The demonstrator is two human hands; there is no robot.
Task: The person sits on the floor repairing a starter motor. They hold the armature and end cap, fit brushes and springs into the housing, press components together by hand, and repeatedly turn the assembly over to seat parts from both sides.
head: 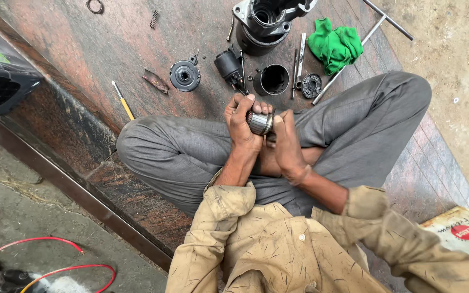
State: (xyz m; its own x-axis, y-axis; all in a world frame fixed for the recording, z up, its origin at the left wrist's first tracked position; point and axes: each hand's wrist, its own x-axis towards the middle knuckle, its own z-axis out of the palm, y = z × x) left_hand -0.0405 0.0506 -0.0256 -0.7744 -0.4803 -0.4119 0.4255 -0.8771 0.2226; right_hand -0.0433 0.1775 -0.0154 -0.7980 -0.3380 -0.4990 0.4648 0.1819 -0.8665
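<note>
A person sits cross-legged on a reddish stone slab [137,49], grey trousers [354,125] folded under them and the sleeves of a stained tan shirt [278,244] rolled back. Beyond the knees, at the far edge of the slab, stands a large dark motor housing [264,21], and just right of it lies a crumpled green rag [335,46] with a long T-handled wrench [373,24] running past it. Nearer the knees sit a black cylindrical shell [272,80], a dark solenoid-like unit [229,65], a round black end cap [184,75] and a small disc-shaped plate [311,85], all apart from one another. A yellow-handled screwdriver [122,100] lies to the left beside the thigh, and a small spring [154,19] and a ring [95,6] rest near the far corner. Over the lap, the left hand [240,122] is wrapped around a ribbed metal armature [259,122], fingers curled over its top and gripping it. The right hand [286,135] presses against the armature's other end, its fingers closed on it, so both hands hold the part between them just above the crossed legs.
</note>
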